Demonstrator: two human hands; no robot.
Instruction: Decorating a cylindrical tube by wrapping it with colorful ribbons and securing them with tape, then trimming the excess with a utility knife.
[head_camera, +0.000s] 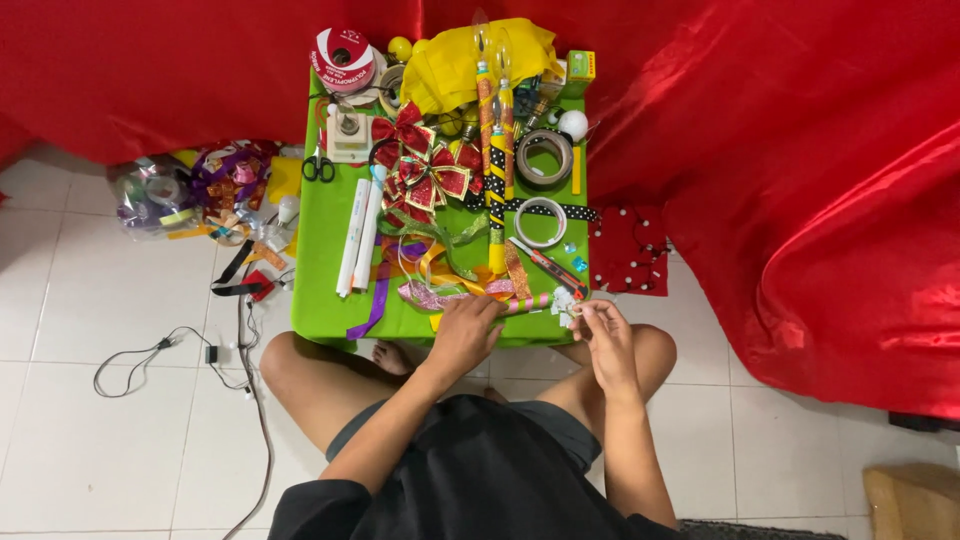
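Hands at near edge of green table (325, 270)
Left hand (468, 325) closed around pink stick (525, 303); right hand (603, 330) pinches white ribbon piece (565, 303) at the stick's tip, between both hands.

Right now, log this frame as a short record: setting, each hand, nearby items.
setting: low green table on white tile floor, red cloth behind
left hand: holds a ribbon-wrapped stick at the table's front edge
right hand: fingers pinch a small silvery piece at the stick's end
nearby: red bows, tape rolls, scissors, loose ribbons
floor left: ribbon scraps, cables
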